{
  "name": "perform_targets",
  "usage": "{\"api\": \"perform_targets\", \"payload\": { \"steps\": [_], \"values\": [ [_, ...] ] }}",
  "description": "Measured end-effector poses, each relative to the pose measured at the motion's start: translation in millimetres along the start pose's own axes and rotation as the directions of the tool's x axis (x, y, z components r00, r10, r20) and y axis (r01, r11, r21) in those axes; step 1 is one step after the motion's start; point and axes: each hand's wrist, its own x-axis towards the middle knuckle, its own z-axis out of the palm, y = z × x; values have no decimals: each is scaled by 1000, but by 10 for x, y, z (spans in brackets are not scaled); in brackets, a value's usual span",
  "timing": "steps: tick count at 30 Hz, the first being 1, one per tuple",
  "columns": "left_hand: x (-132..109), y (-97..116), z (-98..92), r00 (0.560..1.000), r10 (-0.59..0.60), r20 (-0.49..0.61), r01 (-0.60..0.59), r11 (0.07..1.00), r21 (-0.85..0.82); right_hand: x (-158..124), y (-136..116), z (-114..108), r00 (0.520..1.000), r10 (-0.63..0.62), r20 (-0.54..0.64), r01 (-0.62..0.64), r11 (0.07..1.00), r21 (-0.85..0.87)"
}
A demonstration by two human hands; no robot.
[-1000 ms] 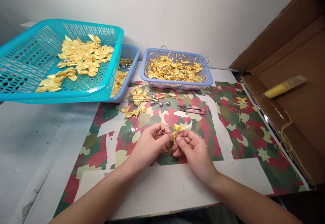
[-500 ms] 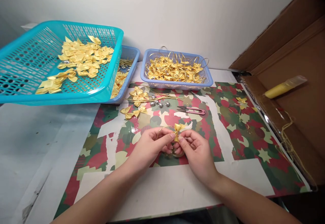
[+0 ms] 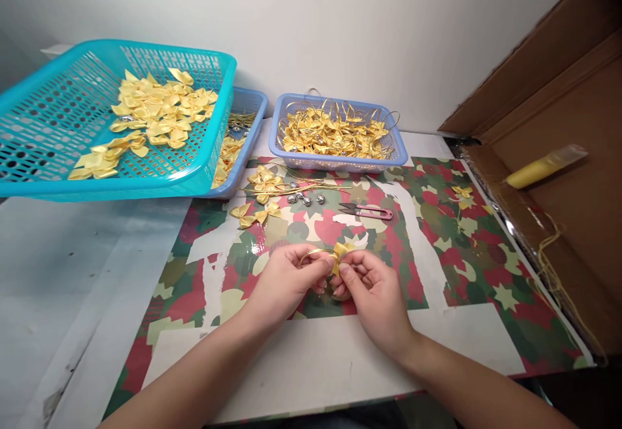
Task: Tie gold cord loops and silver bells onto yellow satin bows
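Observation:
A yellow satin bow [image 3: 344, 249] is pinched between my two hands above the middle of the patterned mat. My left hand [image 3: 291, 277] grips it at the knot from the left, along with a thin gold cord [image 3: 311, 253] that arcs over the fingers. From the right, thumb and fingertips of my right hand [image 3: 373, 284] close on the bow's lower part. Both sets of fingertips nearly meet, so the knot is partly hidden. Farther off lie several silver bells [image 3: 307, 201], loose yellow bows [image 3: 245, 216], straight gold cords [image 3: 325, 186] and pink-handled thread snips [image 3: 367, 212].
A turquoise basket [image 3: 221, 131] with bows stands at left, over a blue basket [image 3: 253, 137]. Behind the snips is another blue basket [image 3: 340, 162] full of corded bows. A cardboard wall [image 3: 558, 105] with a yellow tube [image 3: 544, 168] borders the right side.
The bow has turned and dipped slightly between my fingers, and the gold cord loop now shows more on the left. My right fingers have shifted a little; everything else stays put.

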Motion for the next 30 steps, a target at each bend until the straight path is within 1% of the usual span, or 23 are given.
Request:
{"api": "perform_targets", "payload": {
  "steps": [2, 4, 7, 9, 13, 17, 19, 21, 22, 23, 24, 26, 27, 28, 29, 30],
  "values": [
    [-11, 20, 15, 1000, 10, -22, -9, 1000, 25, -1, -10, -1, 1000, 1, 2, -1, 1000, -2],
    [-22, 28, 22, 998, 24, -53, -21, 999, 49, 4, -26, -18, 1000, -24, 2, 24, 999, -30],
    [-31, 28, 11, 994, 49, -102, -41, 996, 77, 22, -56, -62, 992, -122, -26, 117, 984, -134],
    [-33, 26, -2, 991, 64, -118, -53, 995, 89, 39, -70, -87, 986, -161, -52, 149, 973, -179],
    [-34, 19, -4, 990, 75, -119, -62, 992, 112, 59, -63, -87, 984, -166, -67, 152, 971, -184],
    [-47, 5, 18, 993, 74, -88, -62, 990, 129, 47, -39, -69, 982, -180, -58, 165, 965, -203],
    [-60, -6, 15, 990, 117, -83, -102, 980, 172, 45, -49, -93, 979, -196, -58, 177, 955, -237],
    [-73, -21, 2, 974, 211, -83, -181, 943, 278, 53, -82, -145, 952, -296, -82, 260, 920, -294],
    [-78, -32, -6, 955, 284, -80, -238, 901, 364, 61, -106, -177, 924, -370, -94, 321, 886, -335],
    [-81, -44, -13, 925, 373, -69, -301, 832, 465, 70, -134, -210, 886, -453, -92, 389, 839, -381],
    [-82, -59, -19, 882, 469, -46, -364, 739, 567, 80, -164, -239, 844, -531, -75, 453, 780, -431],
    [-78, -94, -28, 772, 635, 33, -459, 521, 720, 100, -218, -276, 772, -636, 14, 548, 653, -522],
    [-73, -113, -30, 725, 684, 79, -487, 428, 761, 108, -240, -283, 745, -664, 71, 581, 593, -557],
    [-68, -131, -33, 694, 710, 119, -501, 358, 788, 115, -255, -282, 722, -680, 124, 607, 538, -586],
    [-63, -148, -35, 677, 720, 152, -506, 305, 806, 120, -265, -275, 707, -687, 167, 622, 492, -609],
    [-59, -162, -37, 668, 723, 179, -505, 264, 822, 124, -268, -265, 700, -686, 199, 628, 460, -627]
  ]
}}
